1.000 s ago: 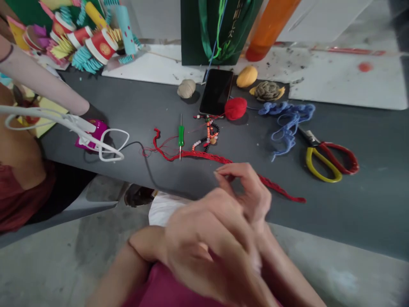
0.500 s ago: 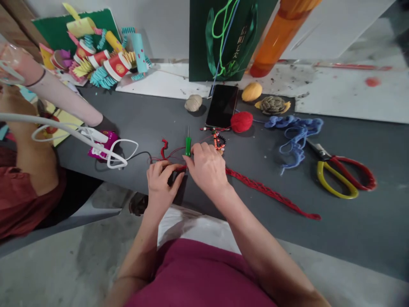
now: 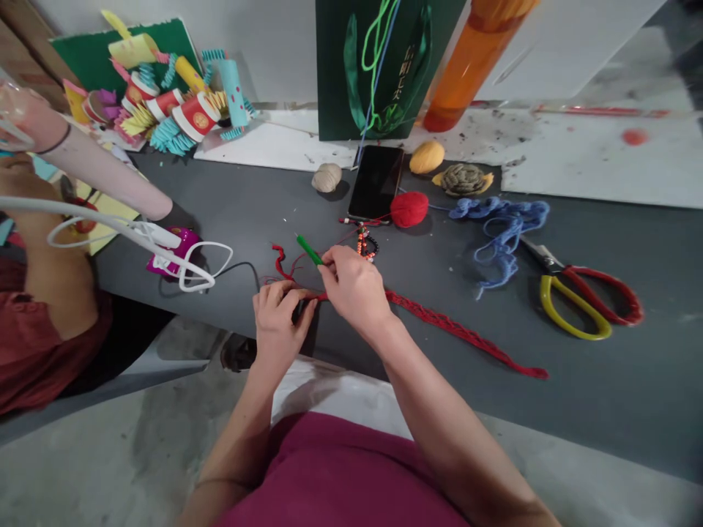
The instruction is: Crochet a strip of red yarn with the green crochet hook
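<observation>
My right hand (image 3: 354,289) is closed on a green-handled crochet hook (image 3: 308,249), which points up and to the left. My left hand (image 3: 280,315) pinches the near end of a red crocheted strip (image 3: 466,333) that lies on the grey table (image 3: 247,197) and runs away to the right. Loose red thread (image 3: 283,263) curls just beyond my fingers. A red yarn ball (image 3: 409,208) sits further back, joined to the work by a thin thread.
A black phone (image 3: 376,181), beaded bracelet (image 3: 365,243), blue yarn (image 3: 502,223) and yellow-and-red scissors (image 3: 582,304) lie on the table. Beige (image 3: 326,177) and yellow (image 3: 427,157) yarn balls, a green bag (image 3: 378,66) and an orange bottle (image 3: 466,62) stand behind. Another person's arm (image 3: 93,172) and white cables (image 3: 181,260) are at left.
My hands went from my lap onto the table and took the red strip. The right hand has lifted the green hook off the table and tilted it leftward.
</observation>
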The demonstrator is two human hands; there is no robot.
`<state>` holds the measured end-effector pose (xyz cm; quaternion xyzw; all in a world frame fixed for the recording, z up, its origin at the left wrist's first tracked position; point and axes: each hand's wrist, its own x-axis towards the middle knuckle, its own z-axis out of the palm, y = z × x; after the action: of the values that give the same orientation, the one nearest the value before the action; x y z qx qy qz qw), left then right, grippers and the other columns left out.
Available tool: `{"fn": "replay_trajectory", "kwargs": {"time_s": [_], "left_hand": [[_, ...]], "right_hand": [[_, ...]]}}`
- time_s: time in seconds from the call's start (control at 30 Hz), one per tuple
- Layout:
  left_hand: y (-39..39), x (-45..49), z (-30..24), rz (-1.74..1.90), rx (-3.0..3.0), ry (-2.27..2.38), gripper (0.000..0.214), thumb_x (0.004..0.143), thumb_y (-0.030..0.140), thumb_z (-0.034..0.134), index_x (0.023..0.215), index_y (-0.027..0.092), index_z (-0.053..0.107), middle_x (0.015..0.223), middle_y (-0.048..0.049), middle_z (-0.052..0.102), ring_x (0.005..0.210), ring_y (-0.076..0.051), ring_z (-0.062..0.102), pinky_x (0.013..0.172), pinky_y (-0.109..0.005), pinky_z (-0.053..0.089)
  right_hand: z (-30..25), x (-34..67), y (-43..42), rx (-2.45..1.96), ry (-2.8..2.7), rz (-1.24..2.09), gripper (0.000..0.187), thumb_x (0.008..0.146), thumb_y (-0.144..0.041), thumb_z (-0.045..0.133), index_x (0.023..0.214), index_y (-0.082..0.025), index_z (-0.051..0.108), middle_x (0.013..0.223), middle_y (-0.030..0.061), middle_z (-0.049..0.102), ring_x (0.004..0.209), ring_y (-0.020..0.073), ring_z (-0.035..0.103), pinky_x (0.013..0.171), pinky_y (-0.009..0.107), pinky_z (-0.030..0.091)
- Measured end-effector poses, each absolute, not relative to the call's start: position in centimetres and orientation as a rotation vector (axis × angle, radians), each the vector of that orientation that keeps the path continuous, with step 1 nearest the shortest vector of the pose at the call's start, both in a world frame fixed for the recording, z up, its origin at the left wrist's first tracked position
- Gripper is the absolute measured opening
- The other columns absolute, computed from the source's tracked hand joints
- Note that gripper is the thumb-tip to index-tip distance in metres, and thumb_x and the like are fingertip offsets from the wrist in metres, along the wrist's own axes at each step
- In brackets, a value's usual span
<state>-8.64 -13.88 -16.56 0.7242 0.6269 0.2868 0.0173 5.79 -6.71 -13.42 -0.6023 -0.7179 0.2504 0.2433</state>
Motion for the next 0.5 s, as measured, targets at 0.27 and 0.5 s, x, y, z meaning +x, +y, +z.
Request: {"fn": "replay_trajectory", "kwargs": {"time_s": [0.27,0.5], "left_hand": [[-14.2,-7.0,-15.4,1.060,2.062,1.807,0.015,0.096,0.031,0.069,0.111,0.026,0.071,0.105,-0.0056,0.073,0.100,-0.025,0.065,0.090,-0.042,0.049],[-14.3,-6.0,-14.8,0.892,2.104,1.467,0.011,0.099,0.033,0.066,0.099,0.025,0.073,0.102,-0.0042,0.078,0.097,-0.023,0.069,0.093,-0.043,0.046]], "right_hand": [[-12.9,9.2,-8.7,-1.212,-1.258,1.323,0.012,0.085,-0.032,0.072,0.082,-0.022,0.065,0.068,-0.0022,0.065,0.057,0.0129,0.059,0.054,0.026,0.048],[-12.9,11.0,-12.2,-1.029,-0.894,1.686,0.033,0.073,-0.040,0.091,0.090,-0.023,0.067,0.065,-0.0041,0.067,0.054,0.0123,0.061,0.052,0.026,0.052]]}}
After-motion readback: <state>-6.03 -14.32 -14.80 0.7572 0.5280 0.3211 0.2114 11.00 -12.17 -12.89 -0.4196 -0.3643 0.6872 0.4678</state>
